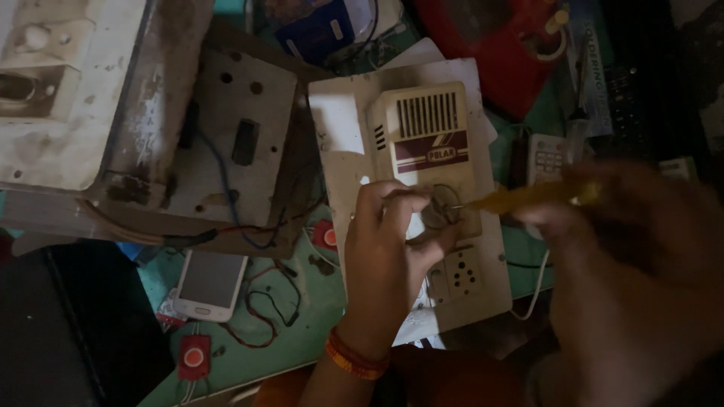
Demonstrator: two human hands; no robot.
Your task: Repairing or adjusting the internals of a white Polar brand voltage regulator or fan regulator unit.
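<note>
I take the cream switch panel [411,188] as my landmark: it lies flat with a vented regulator housing [426,128] on its upper half and a socket [452,275] near its lower edge. My left hand [388,241] rests on the panel's middle, fingers curled in around a round knob [441,205] just below the housing; how firmly they pinch it I cannot tell, since the knuckles cover most of it. An orange bangle [354,356] circles that wrist.

My right hand [626,249] hangs to the right of the panel, large, dark and blurred. It is closed around the handle of a yellow screwdriver [532,196], whose tip reaches left to the knob; whether the tip touches I cannot make out. The individual fingers are lost in the blur.

Left of the panel sits a dirty open board [226,143] with a blue wire, and below that a white phone [210,283] lying face up. A small red button piece [194,356] lies below the phone. Above and right of the panel a red object [498,53] is cut off by the frame's top edge. The lower left corner is too dark to read.
</note>
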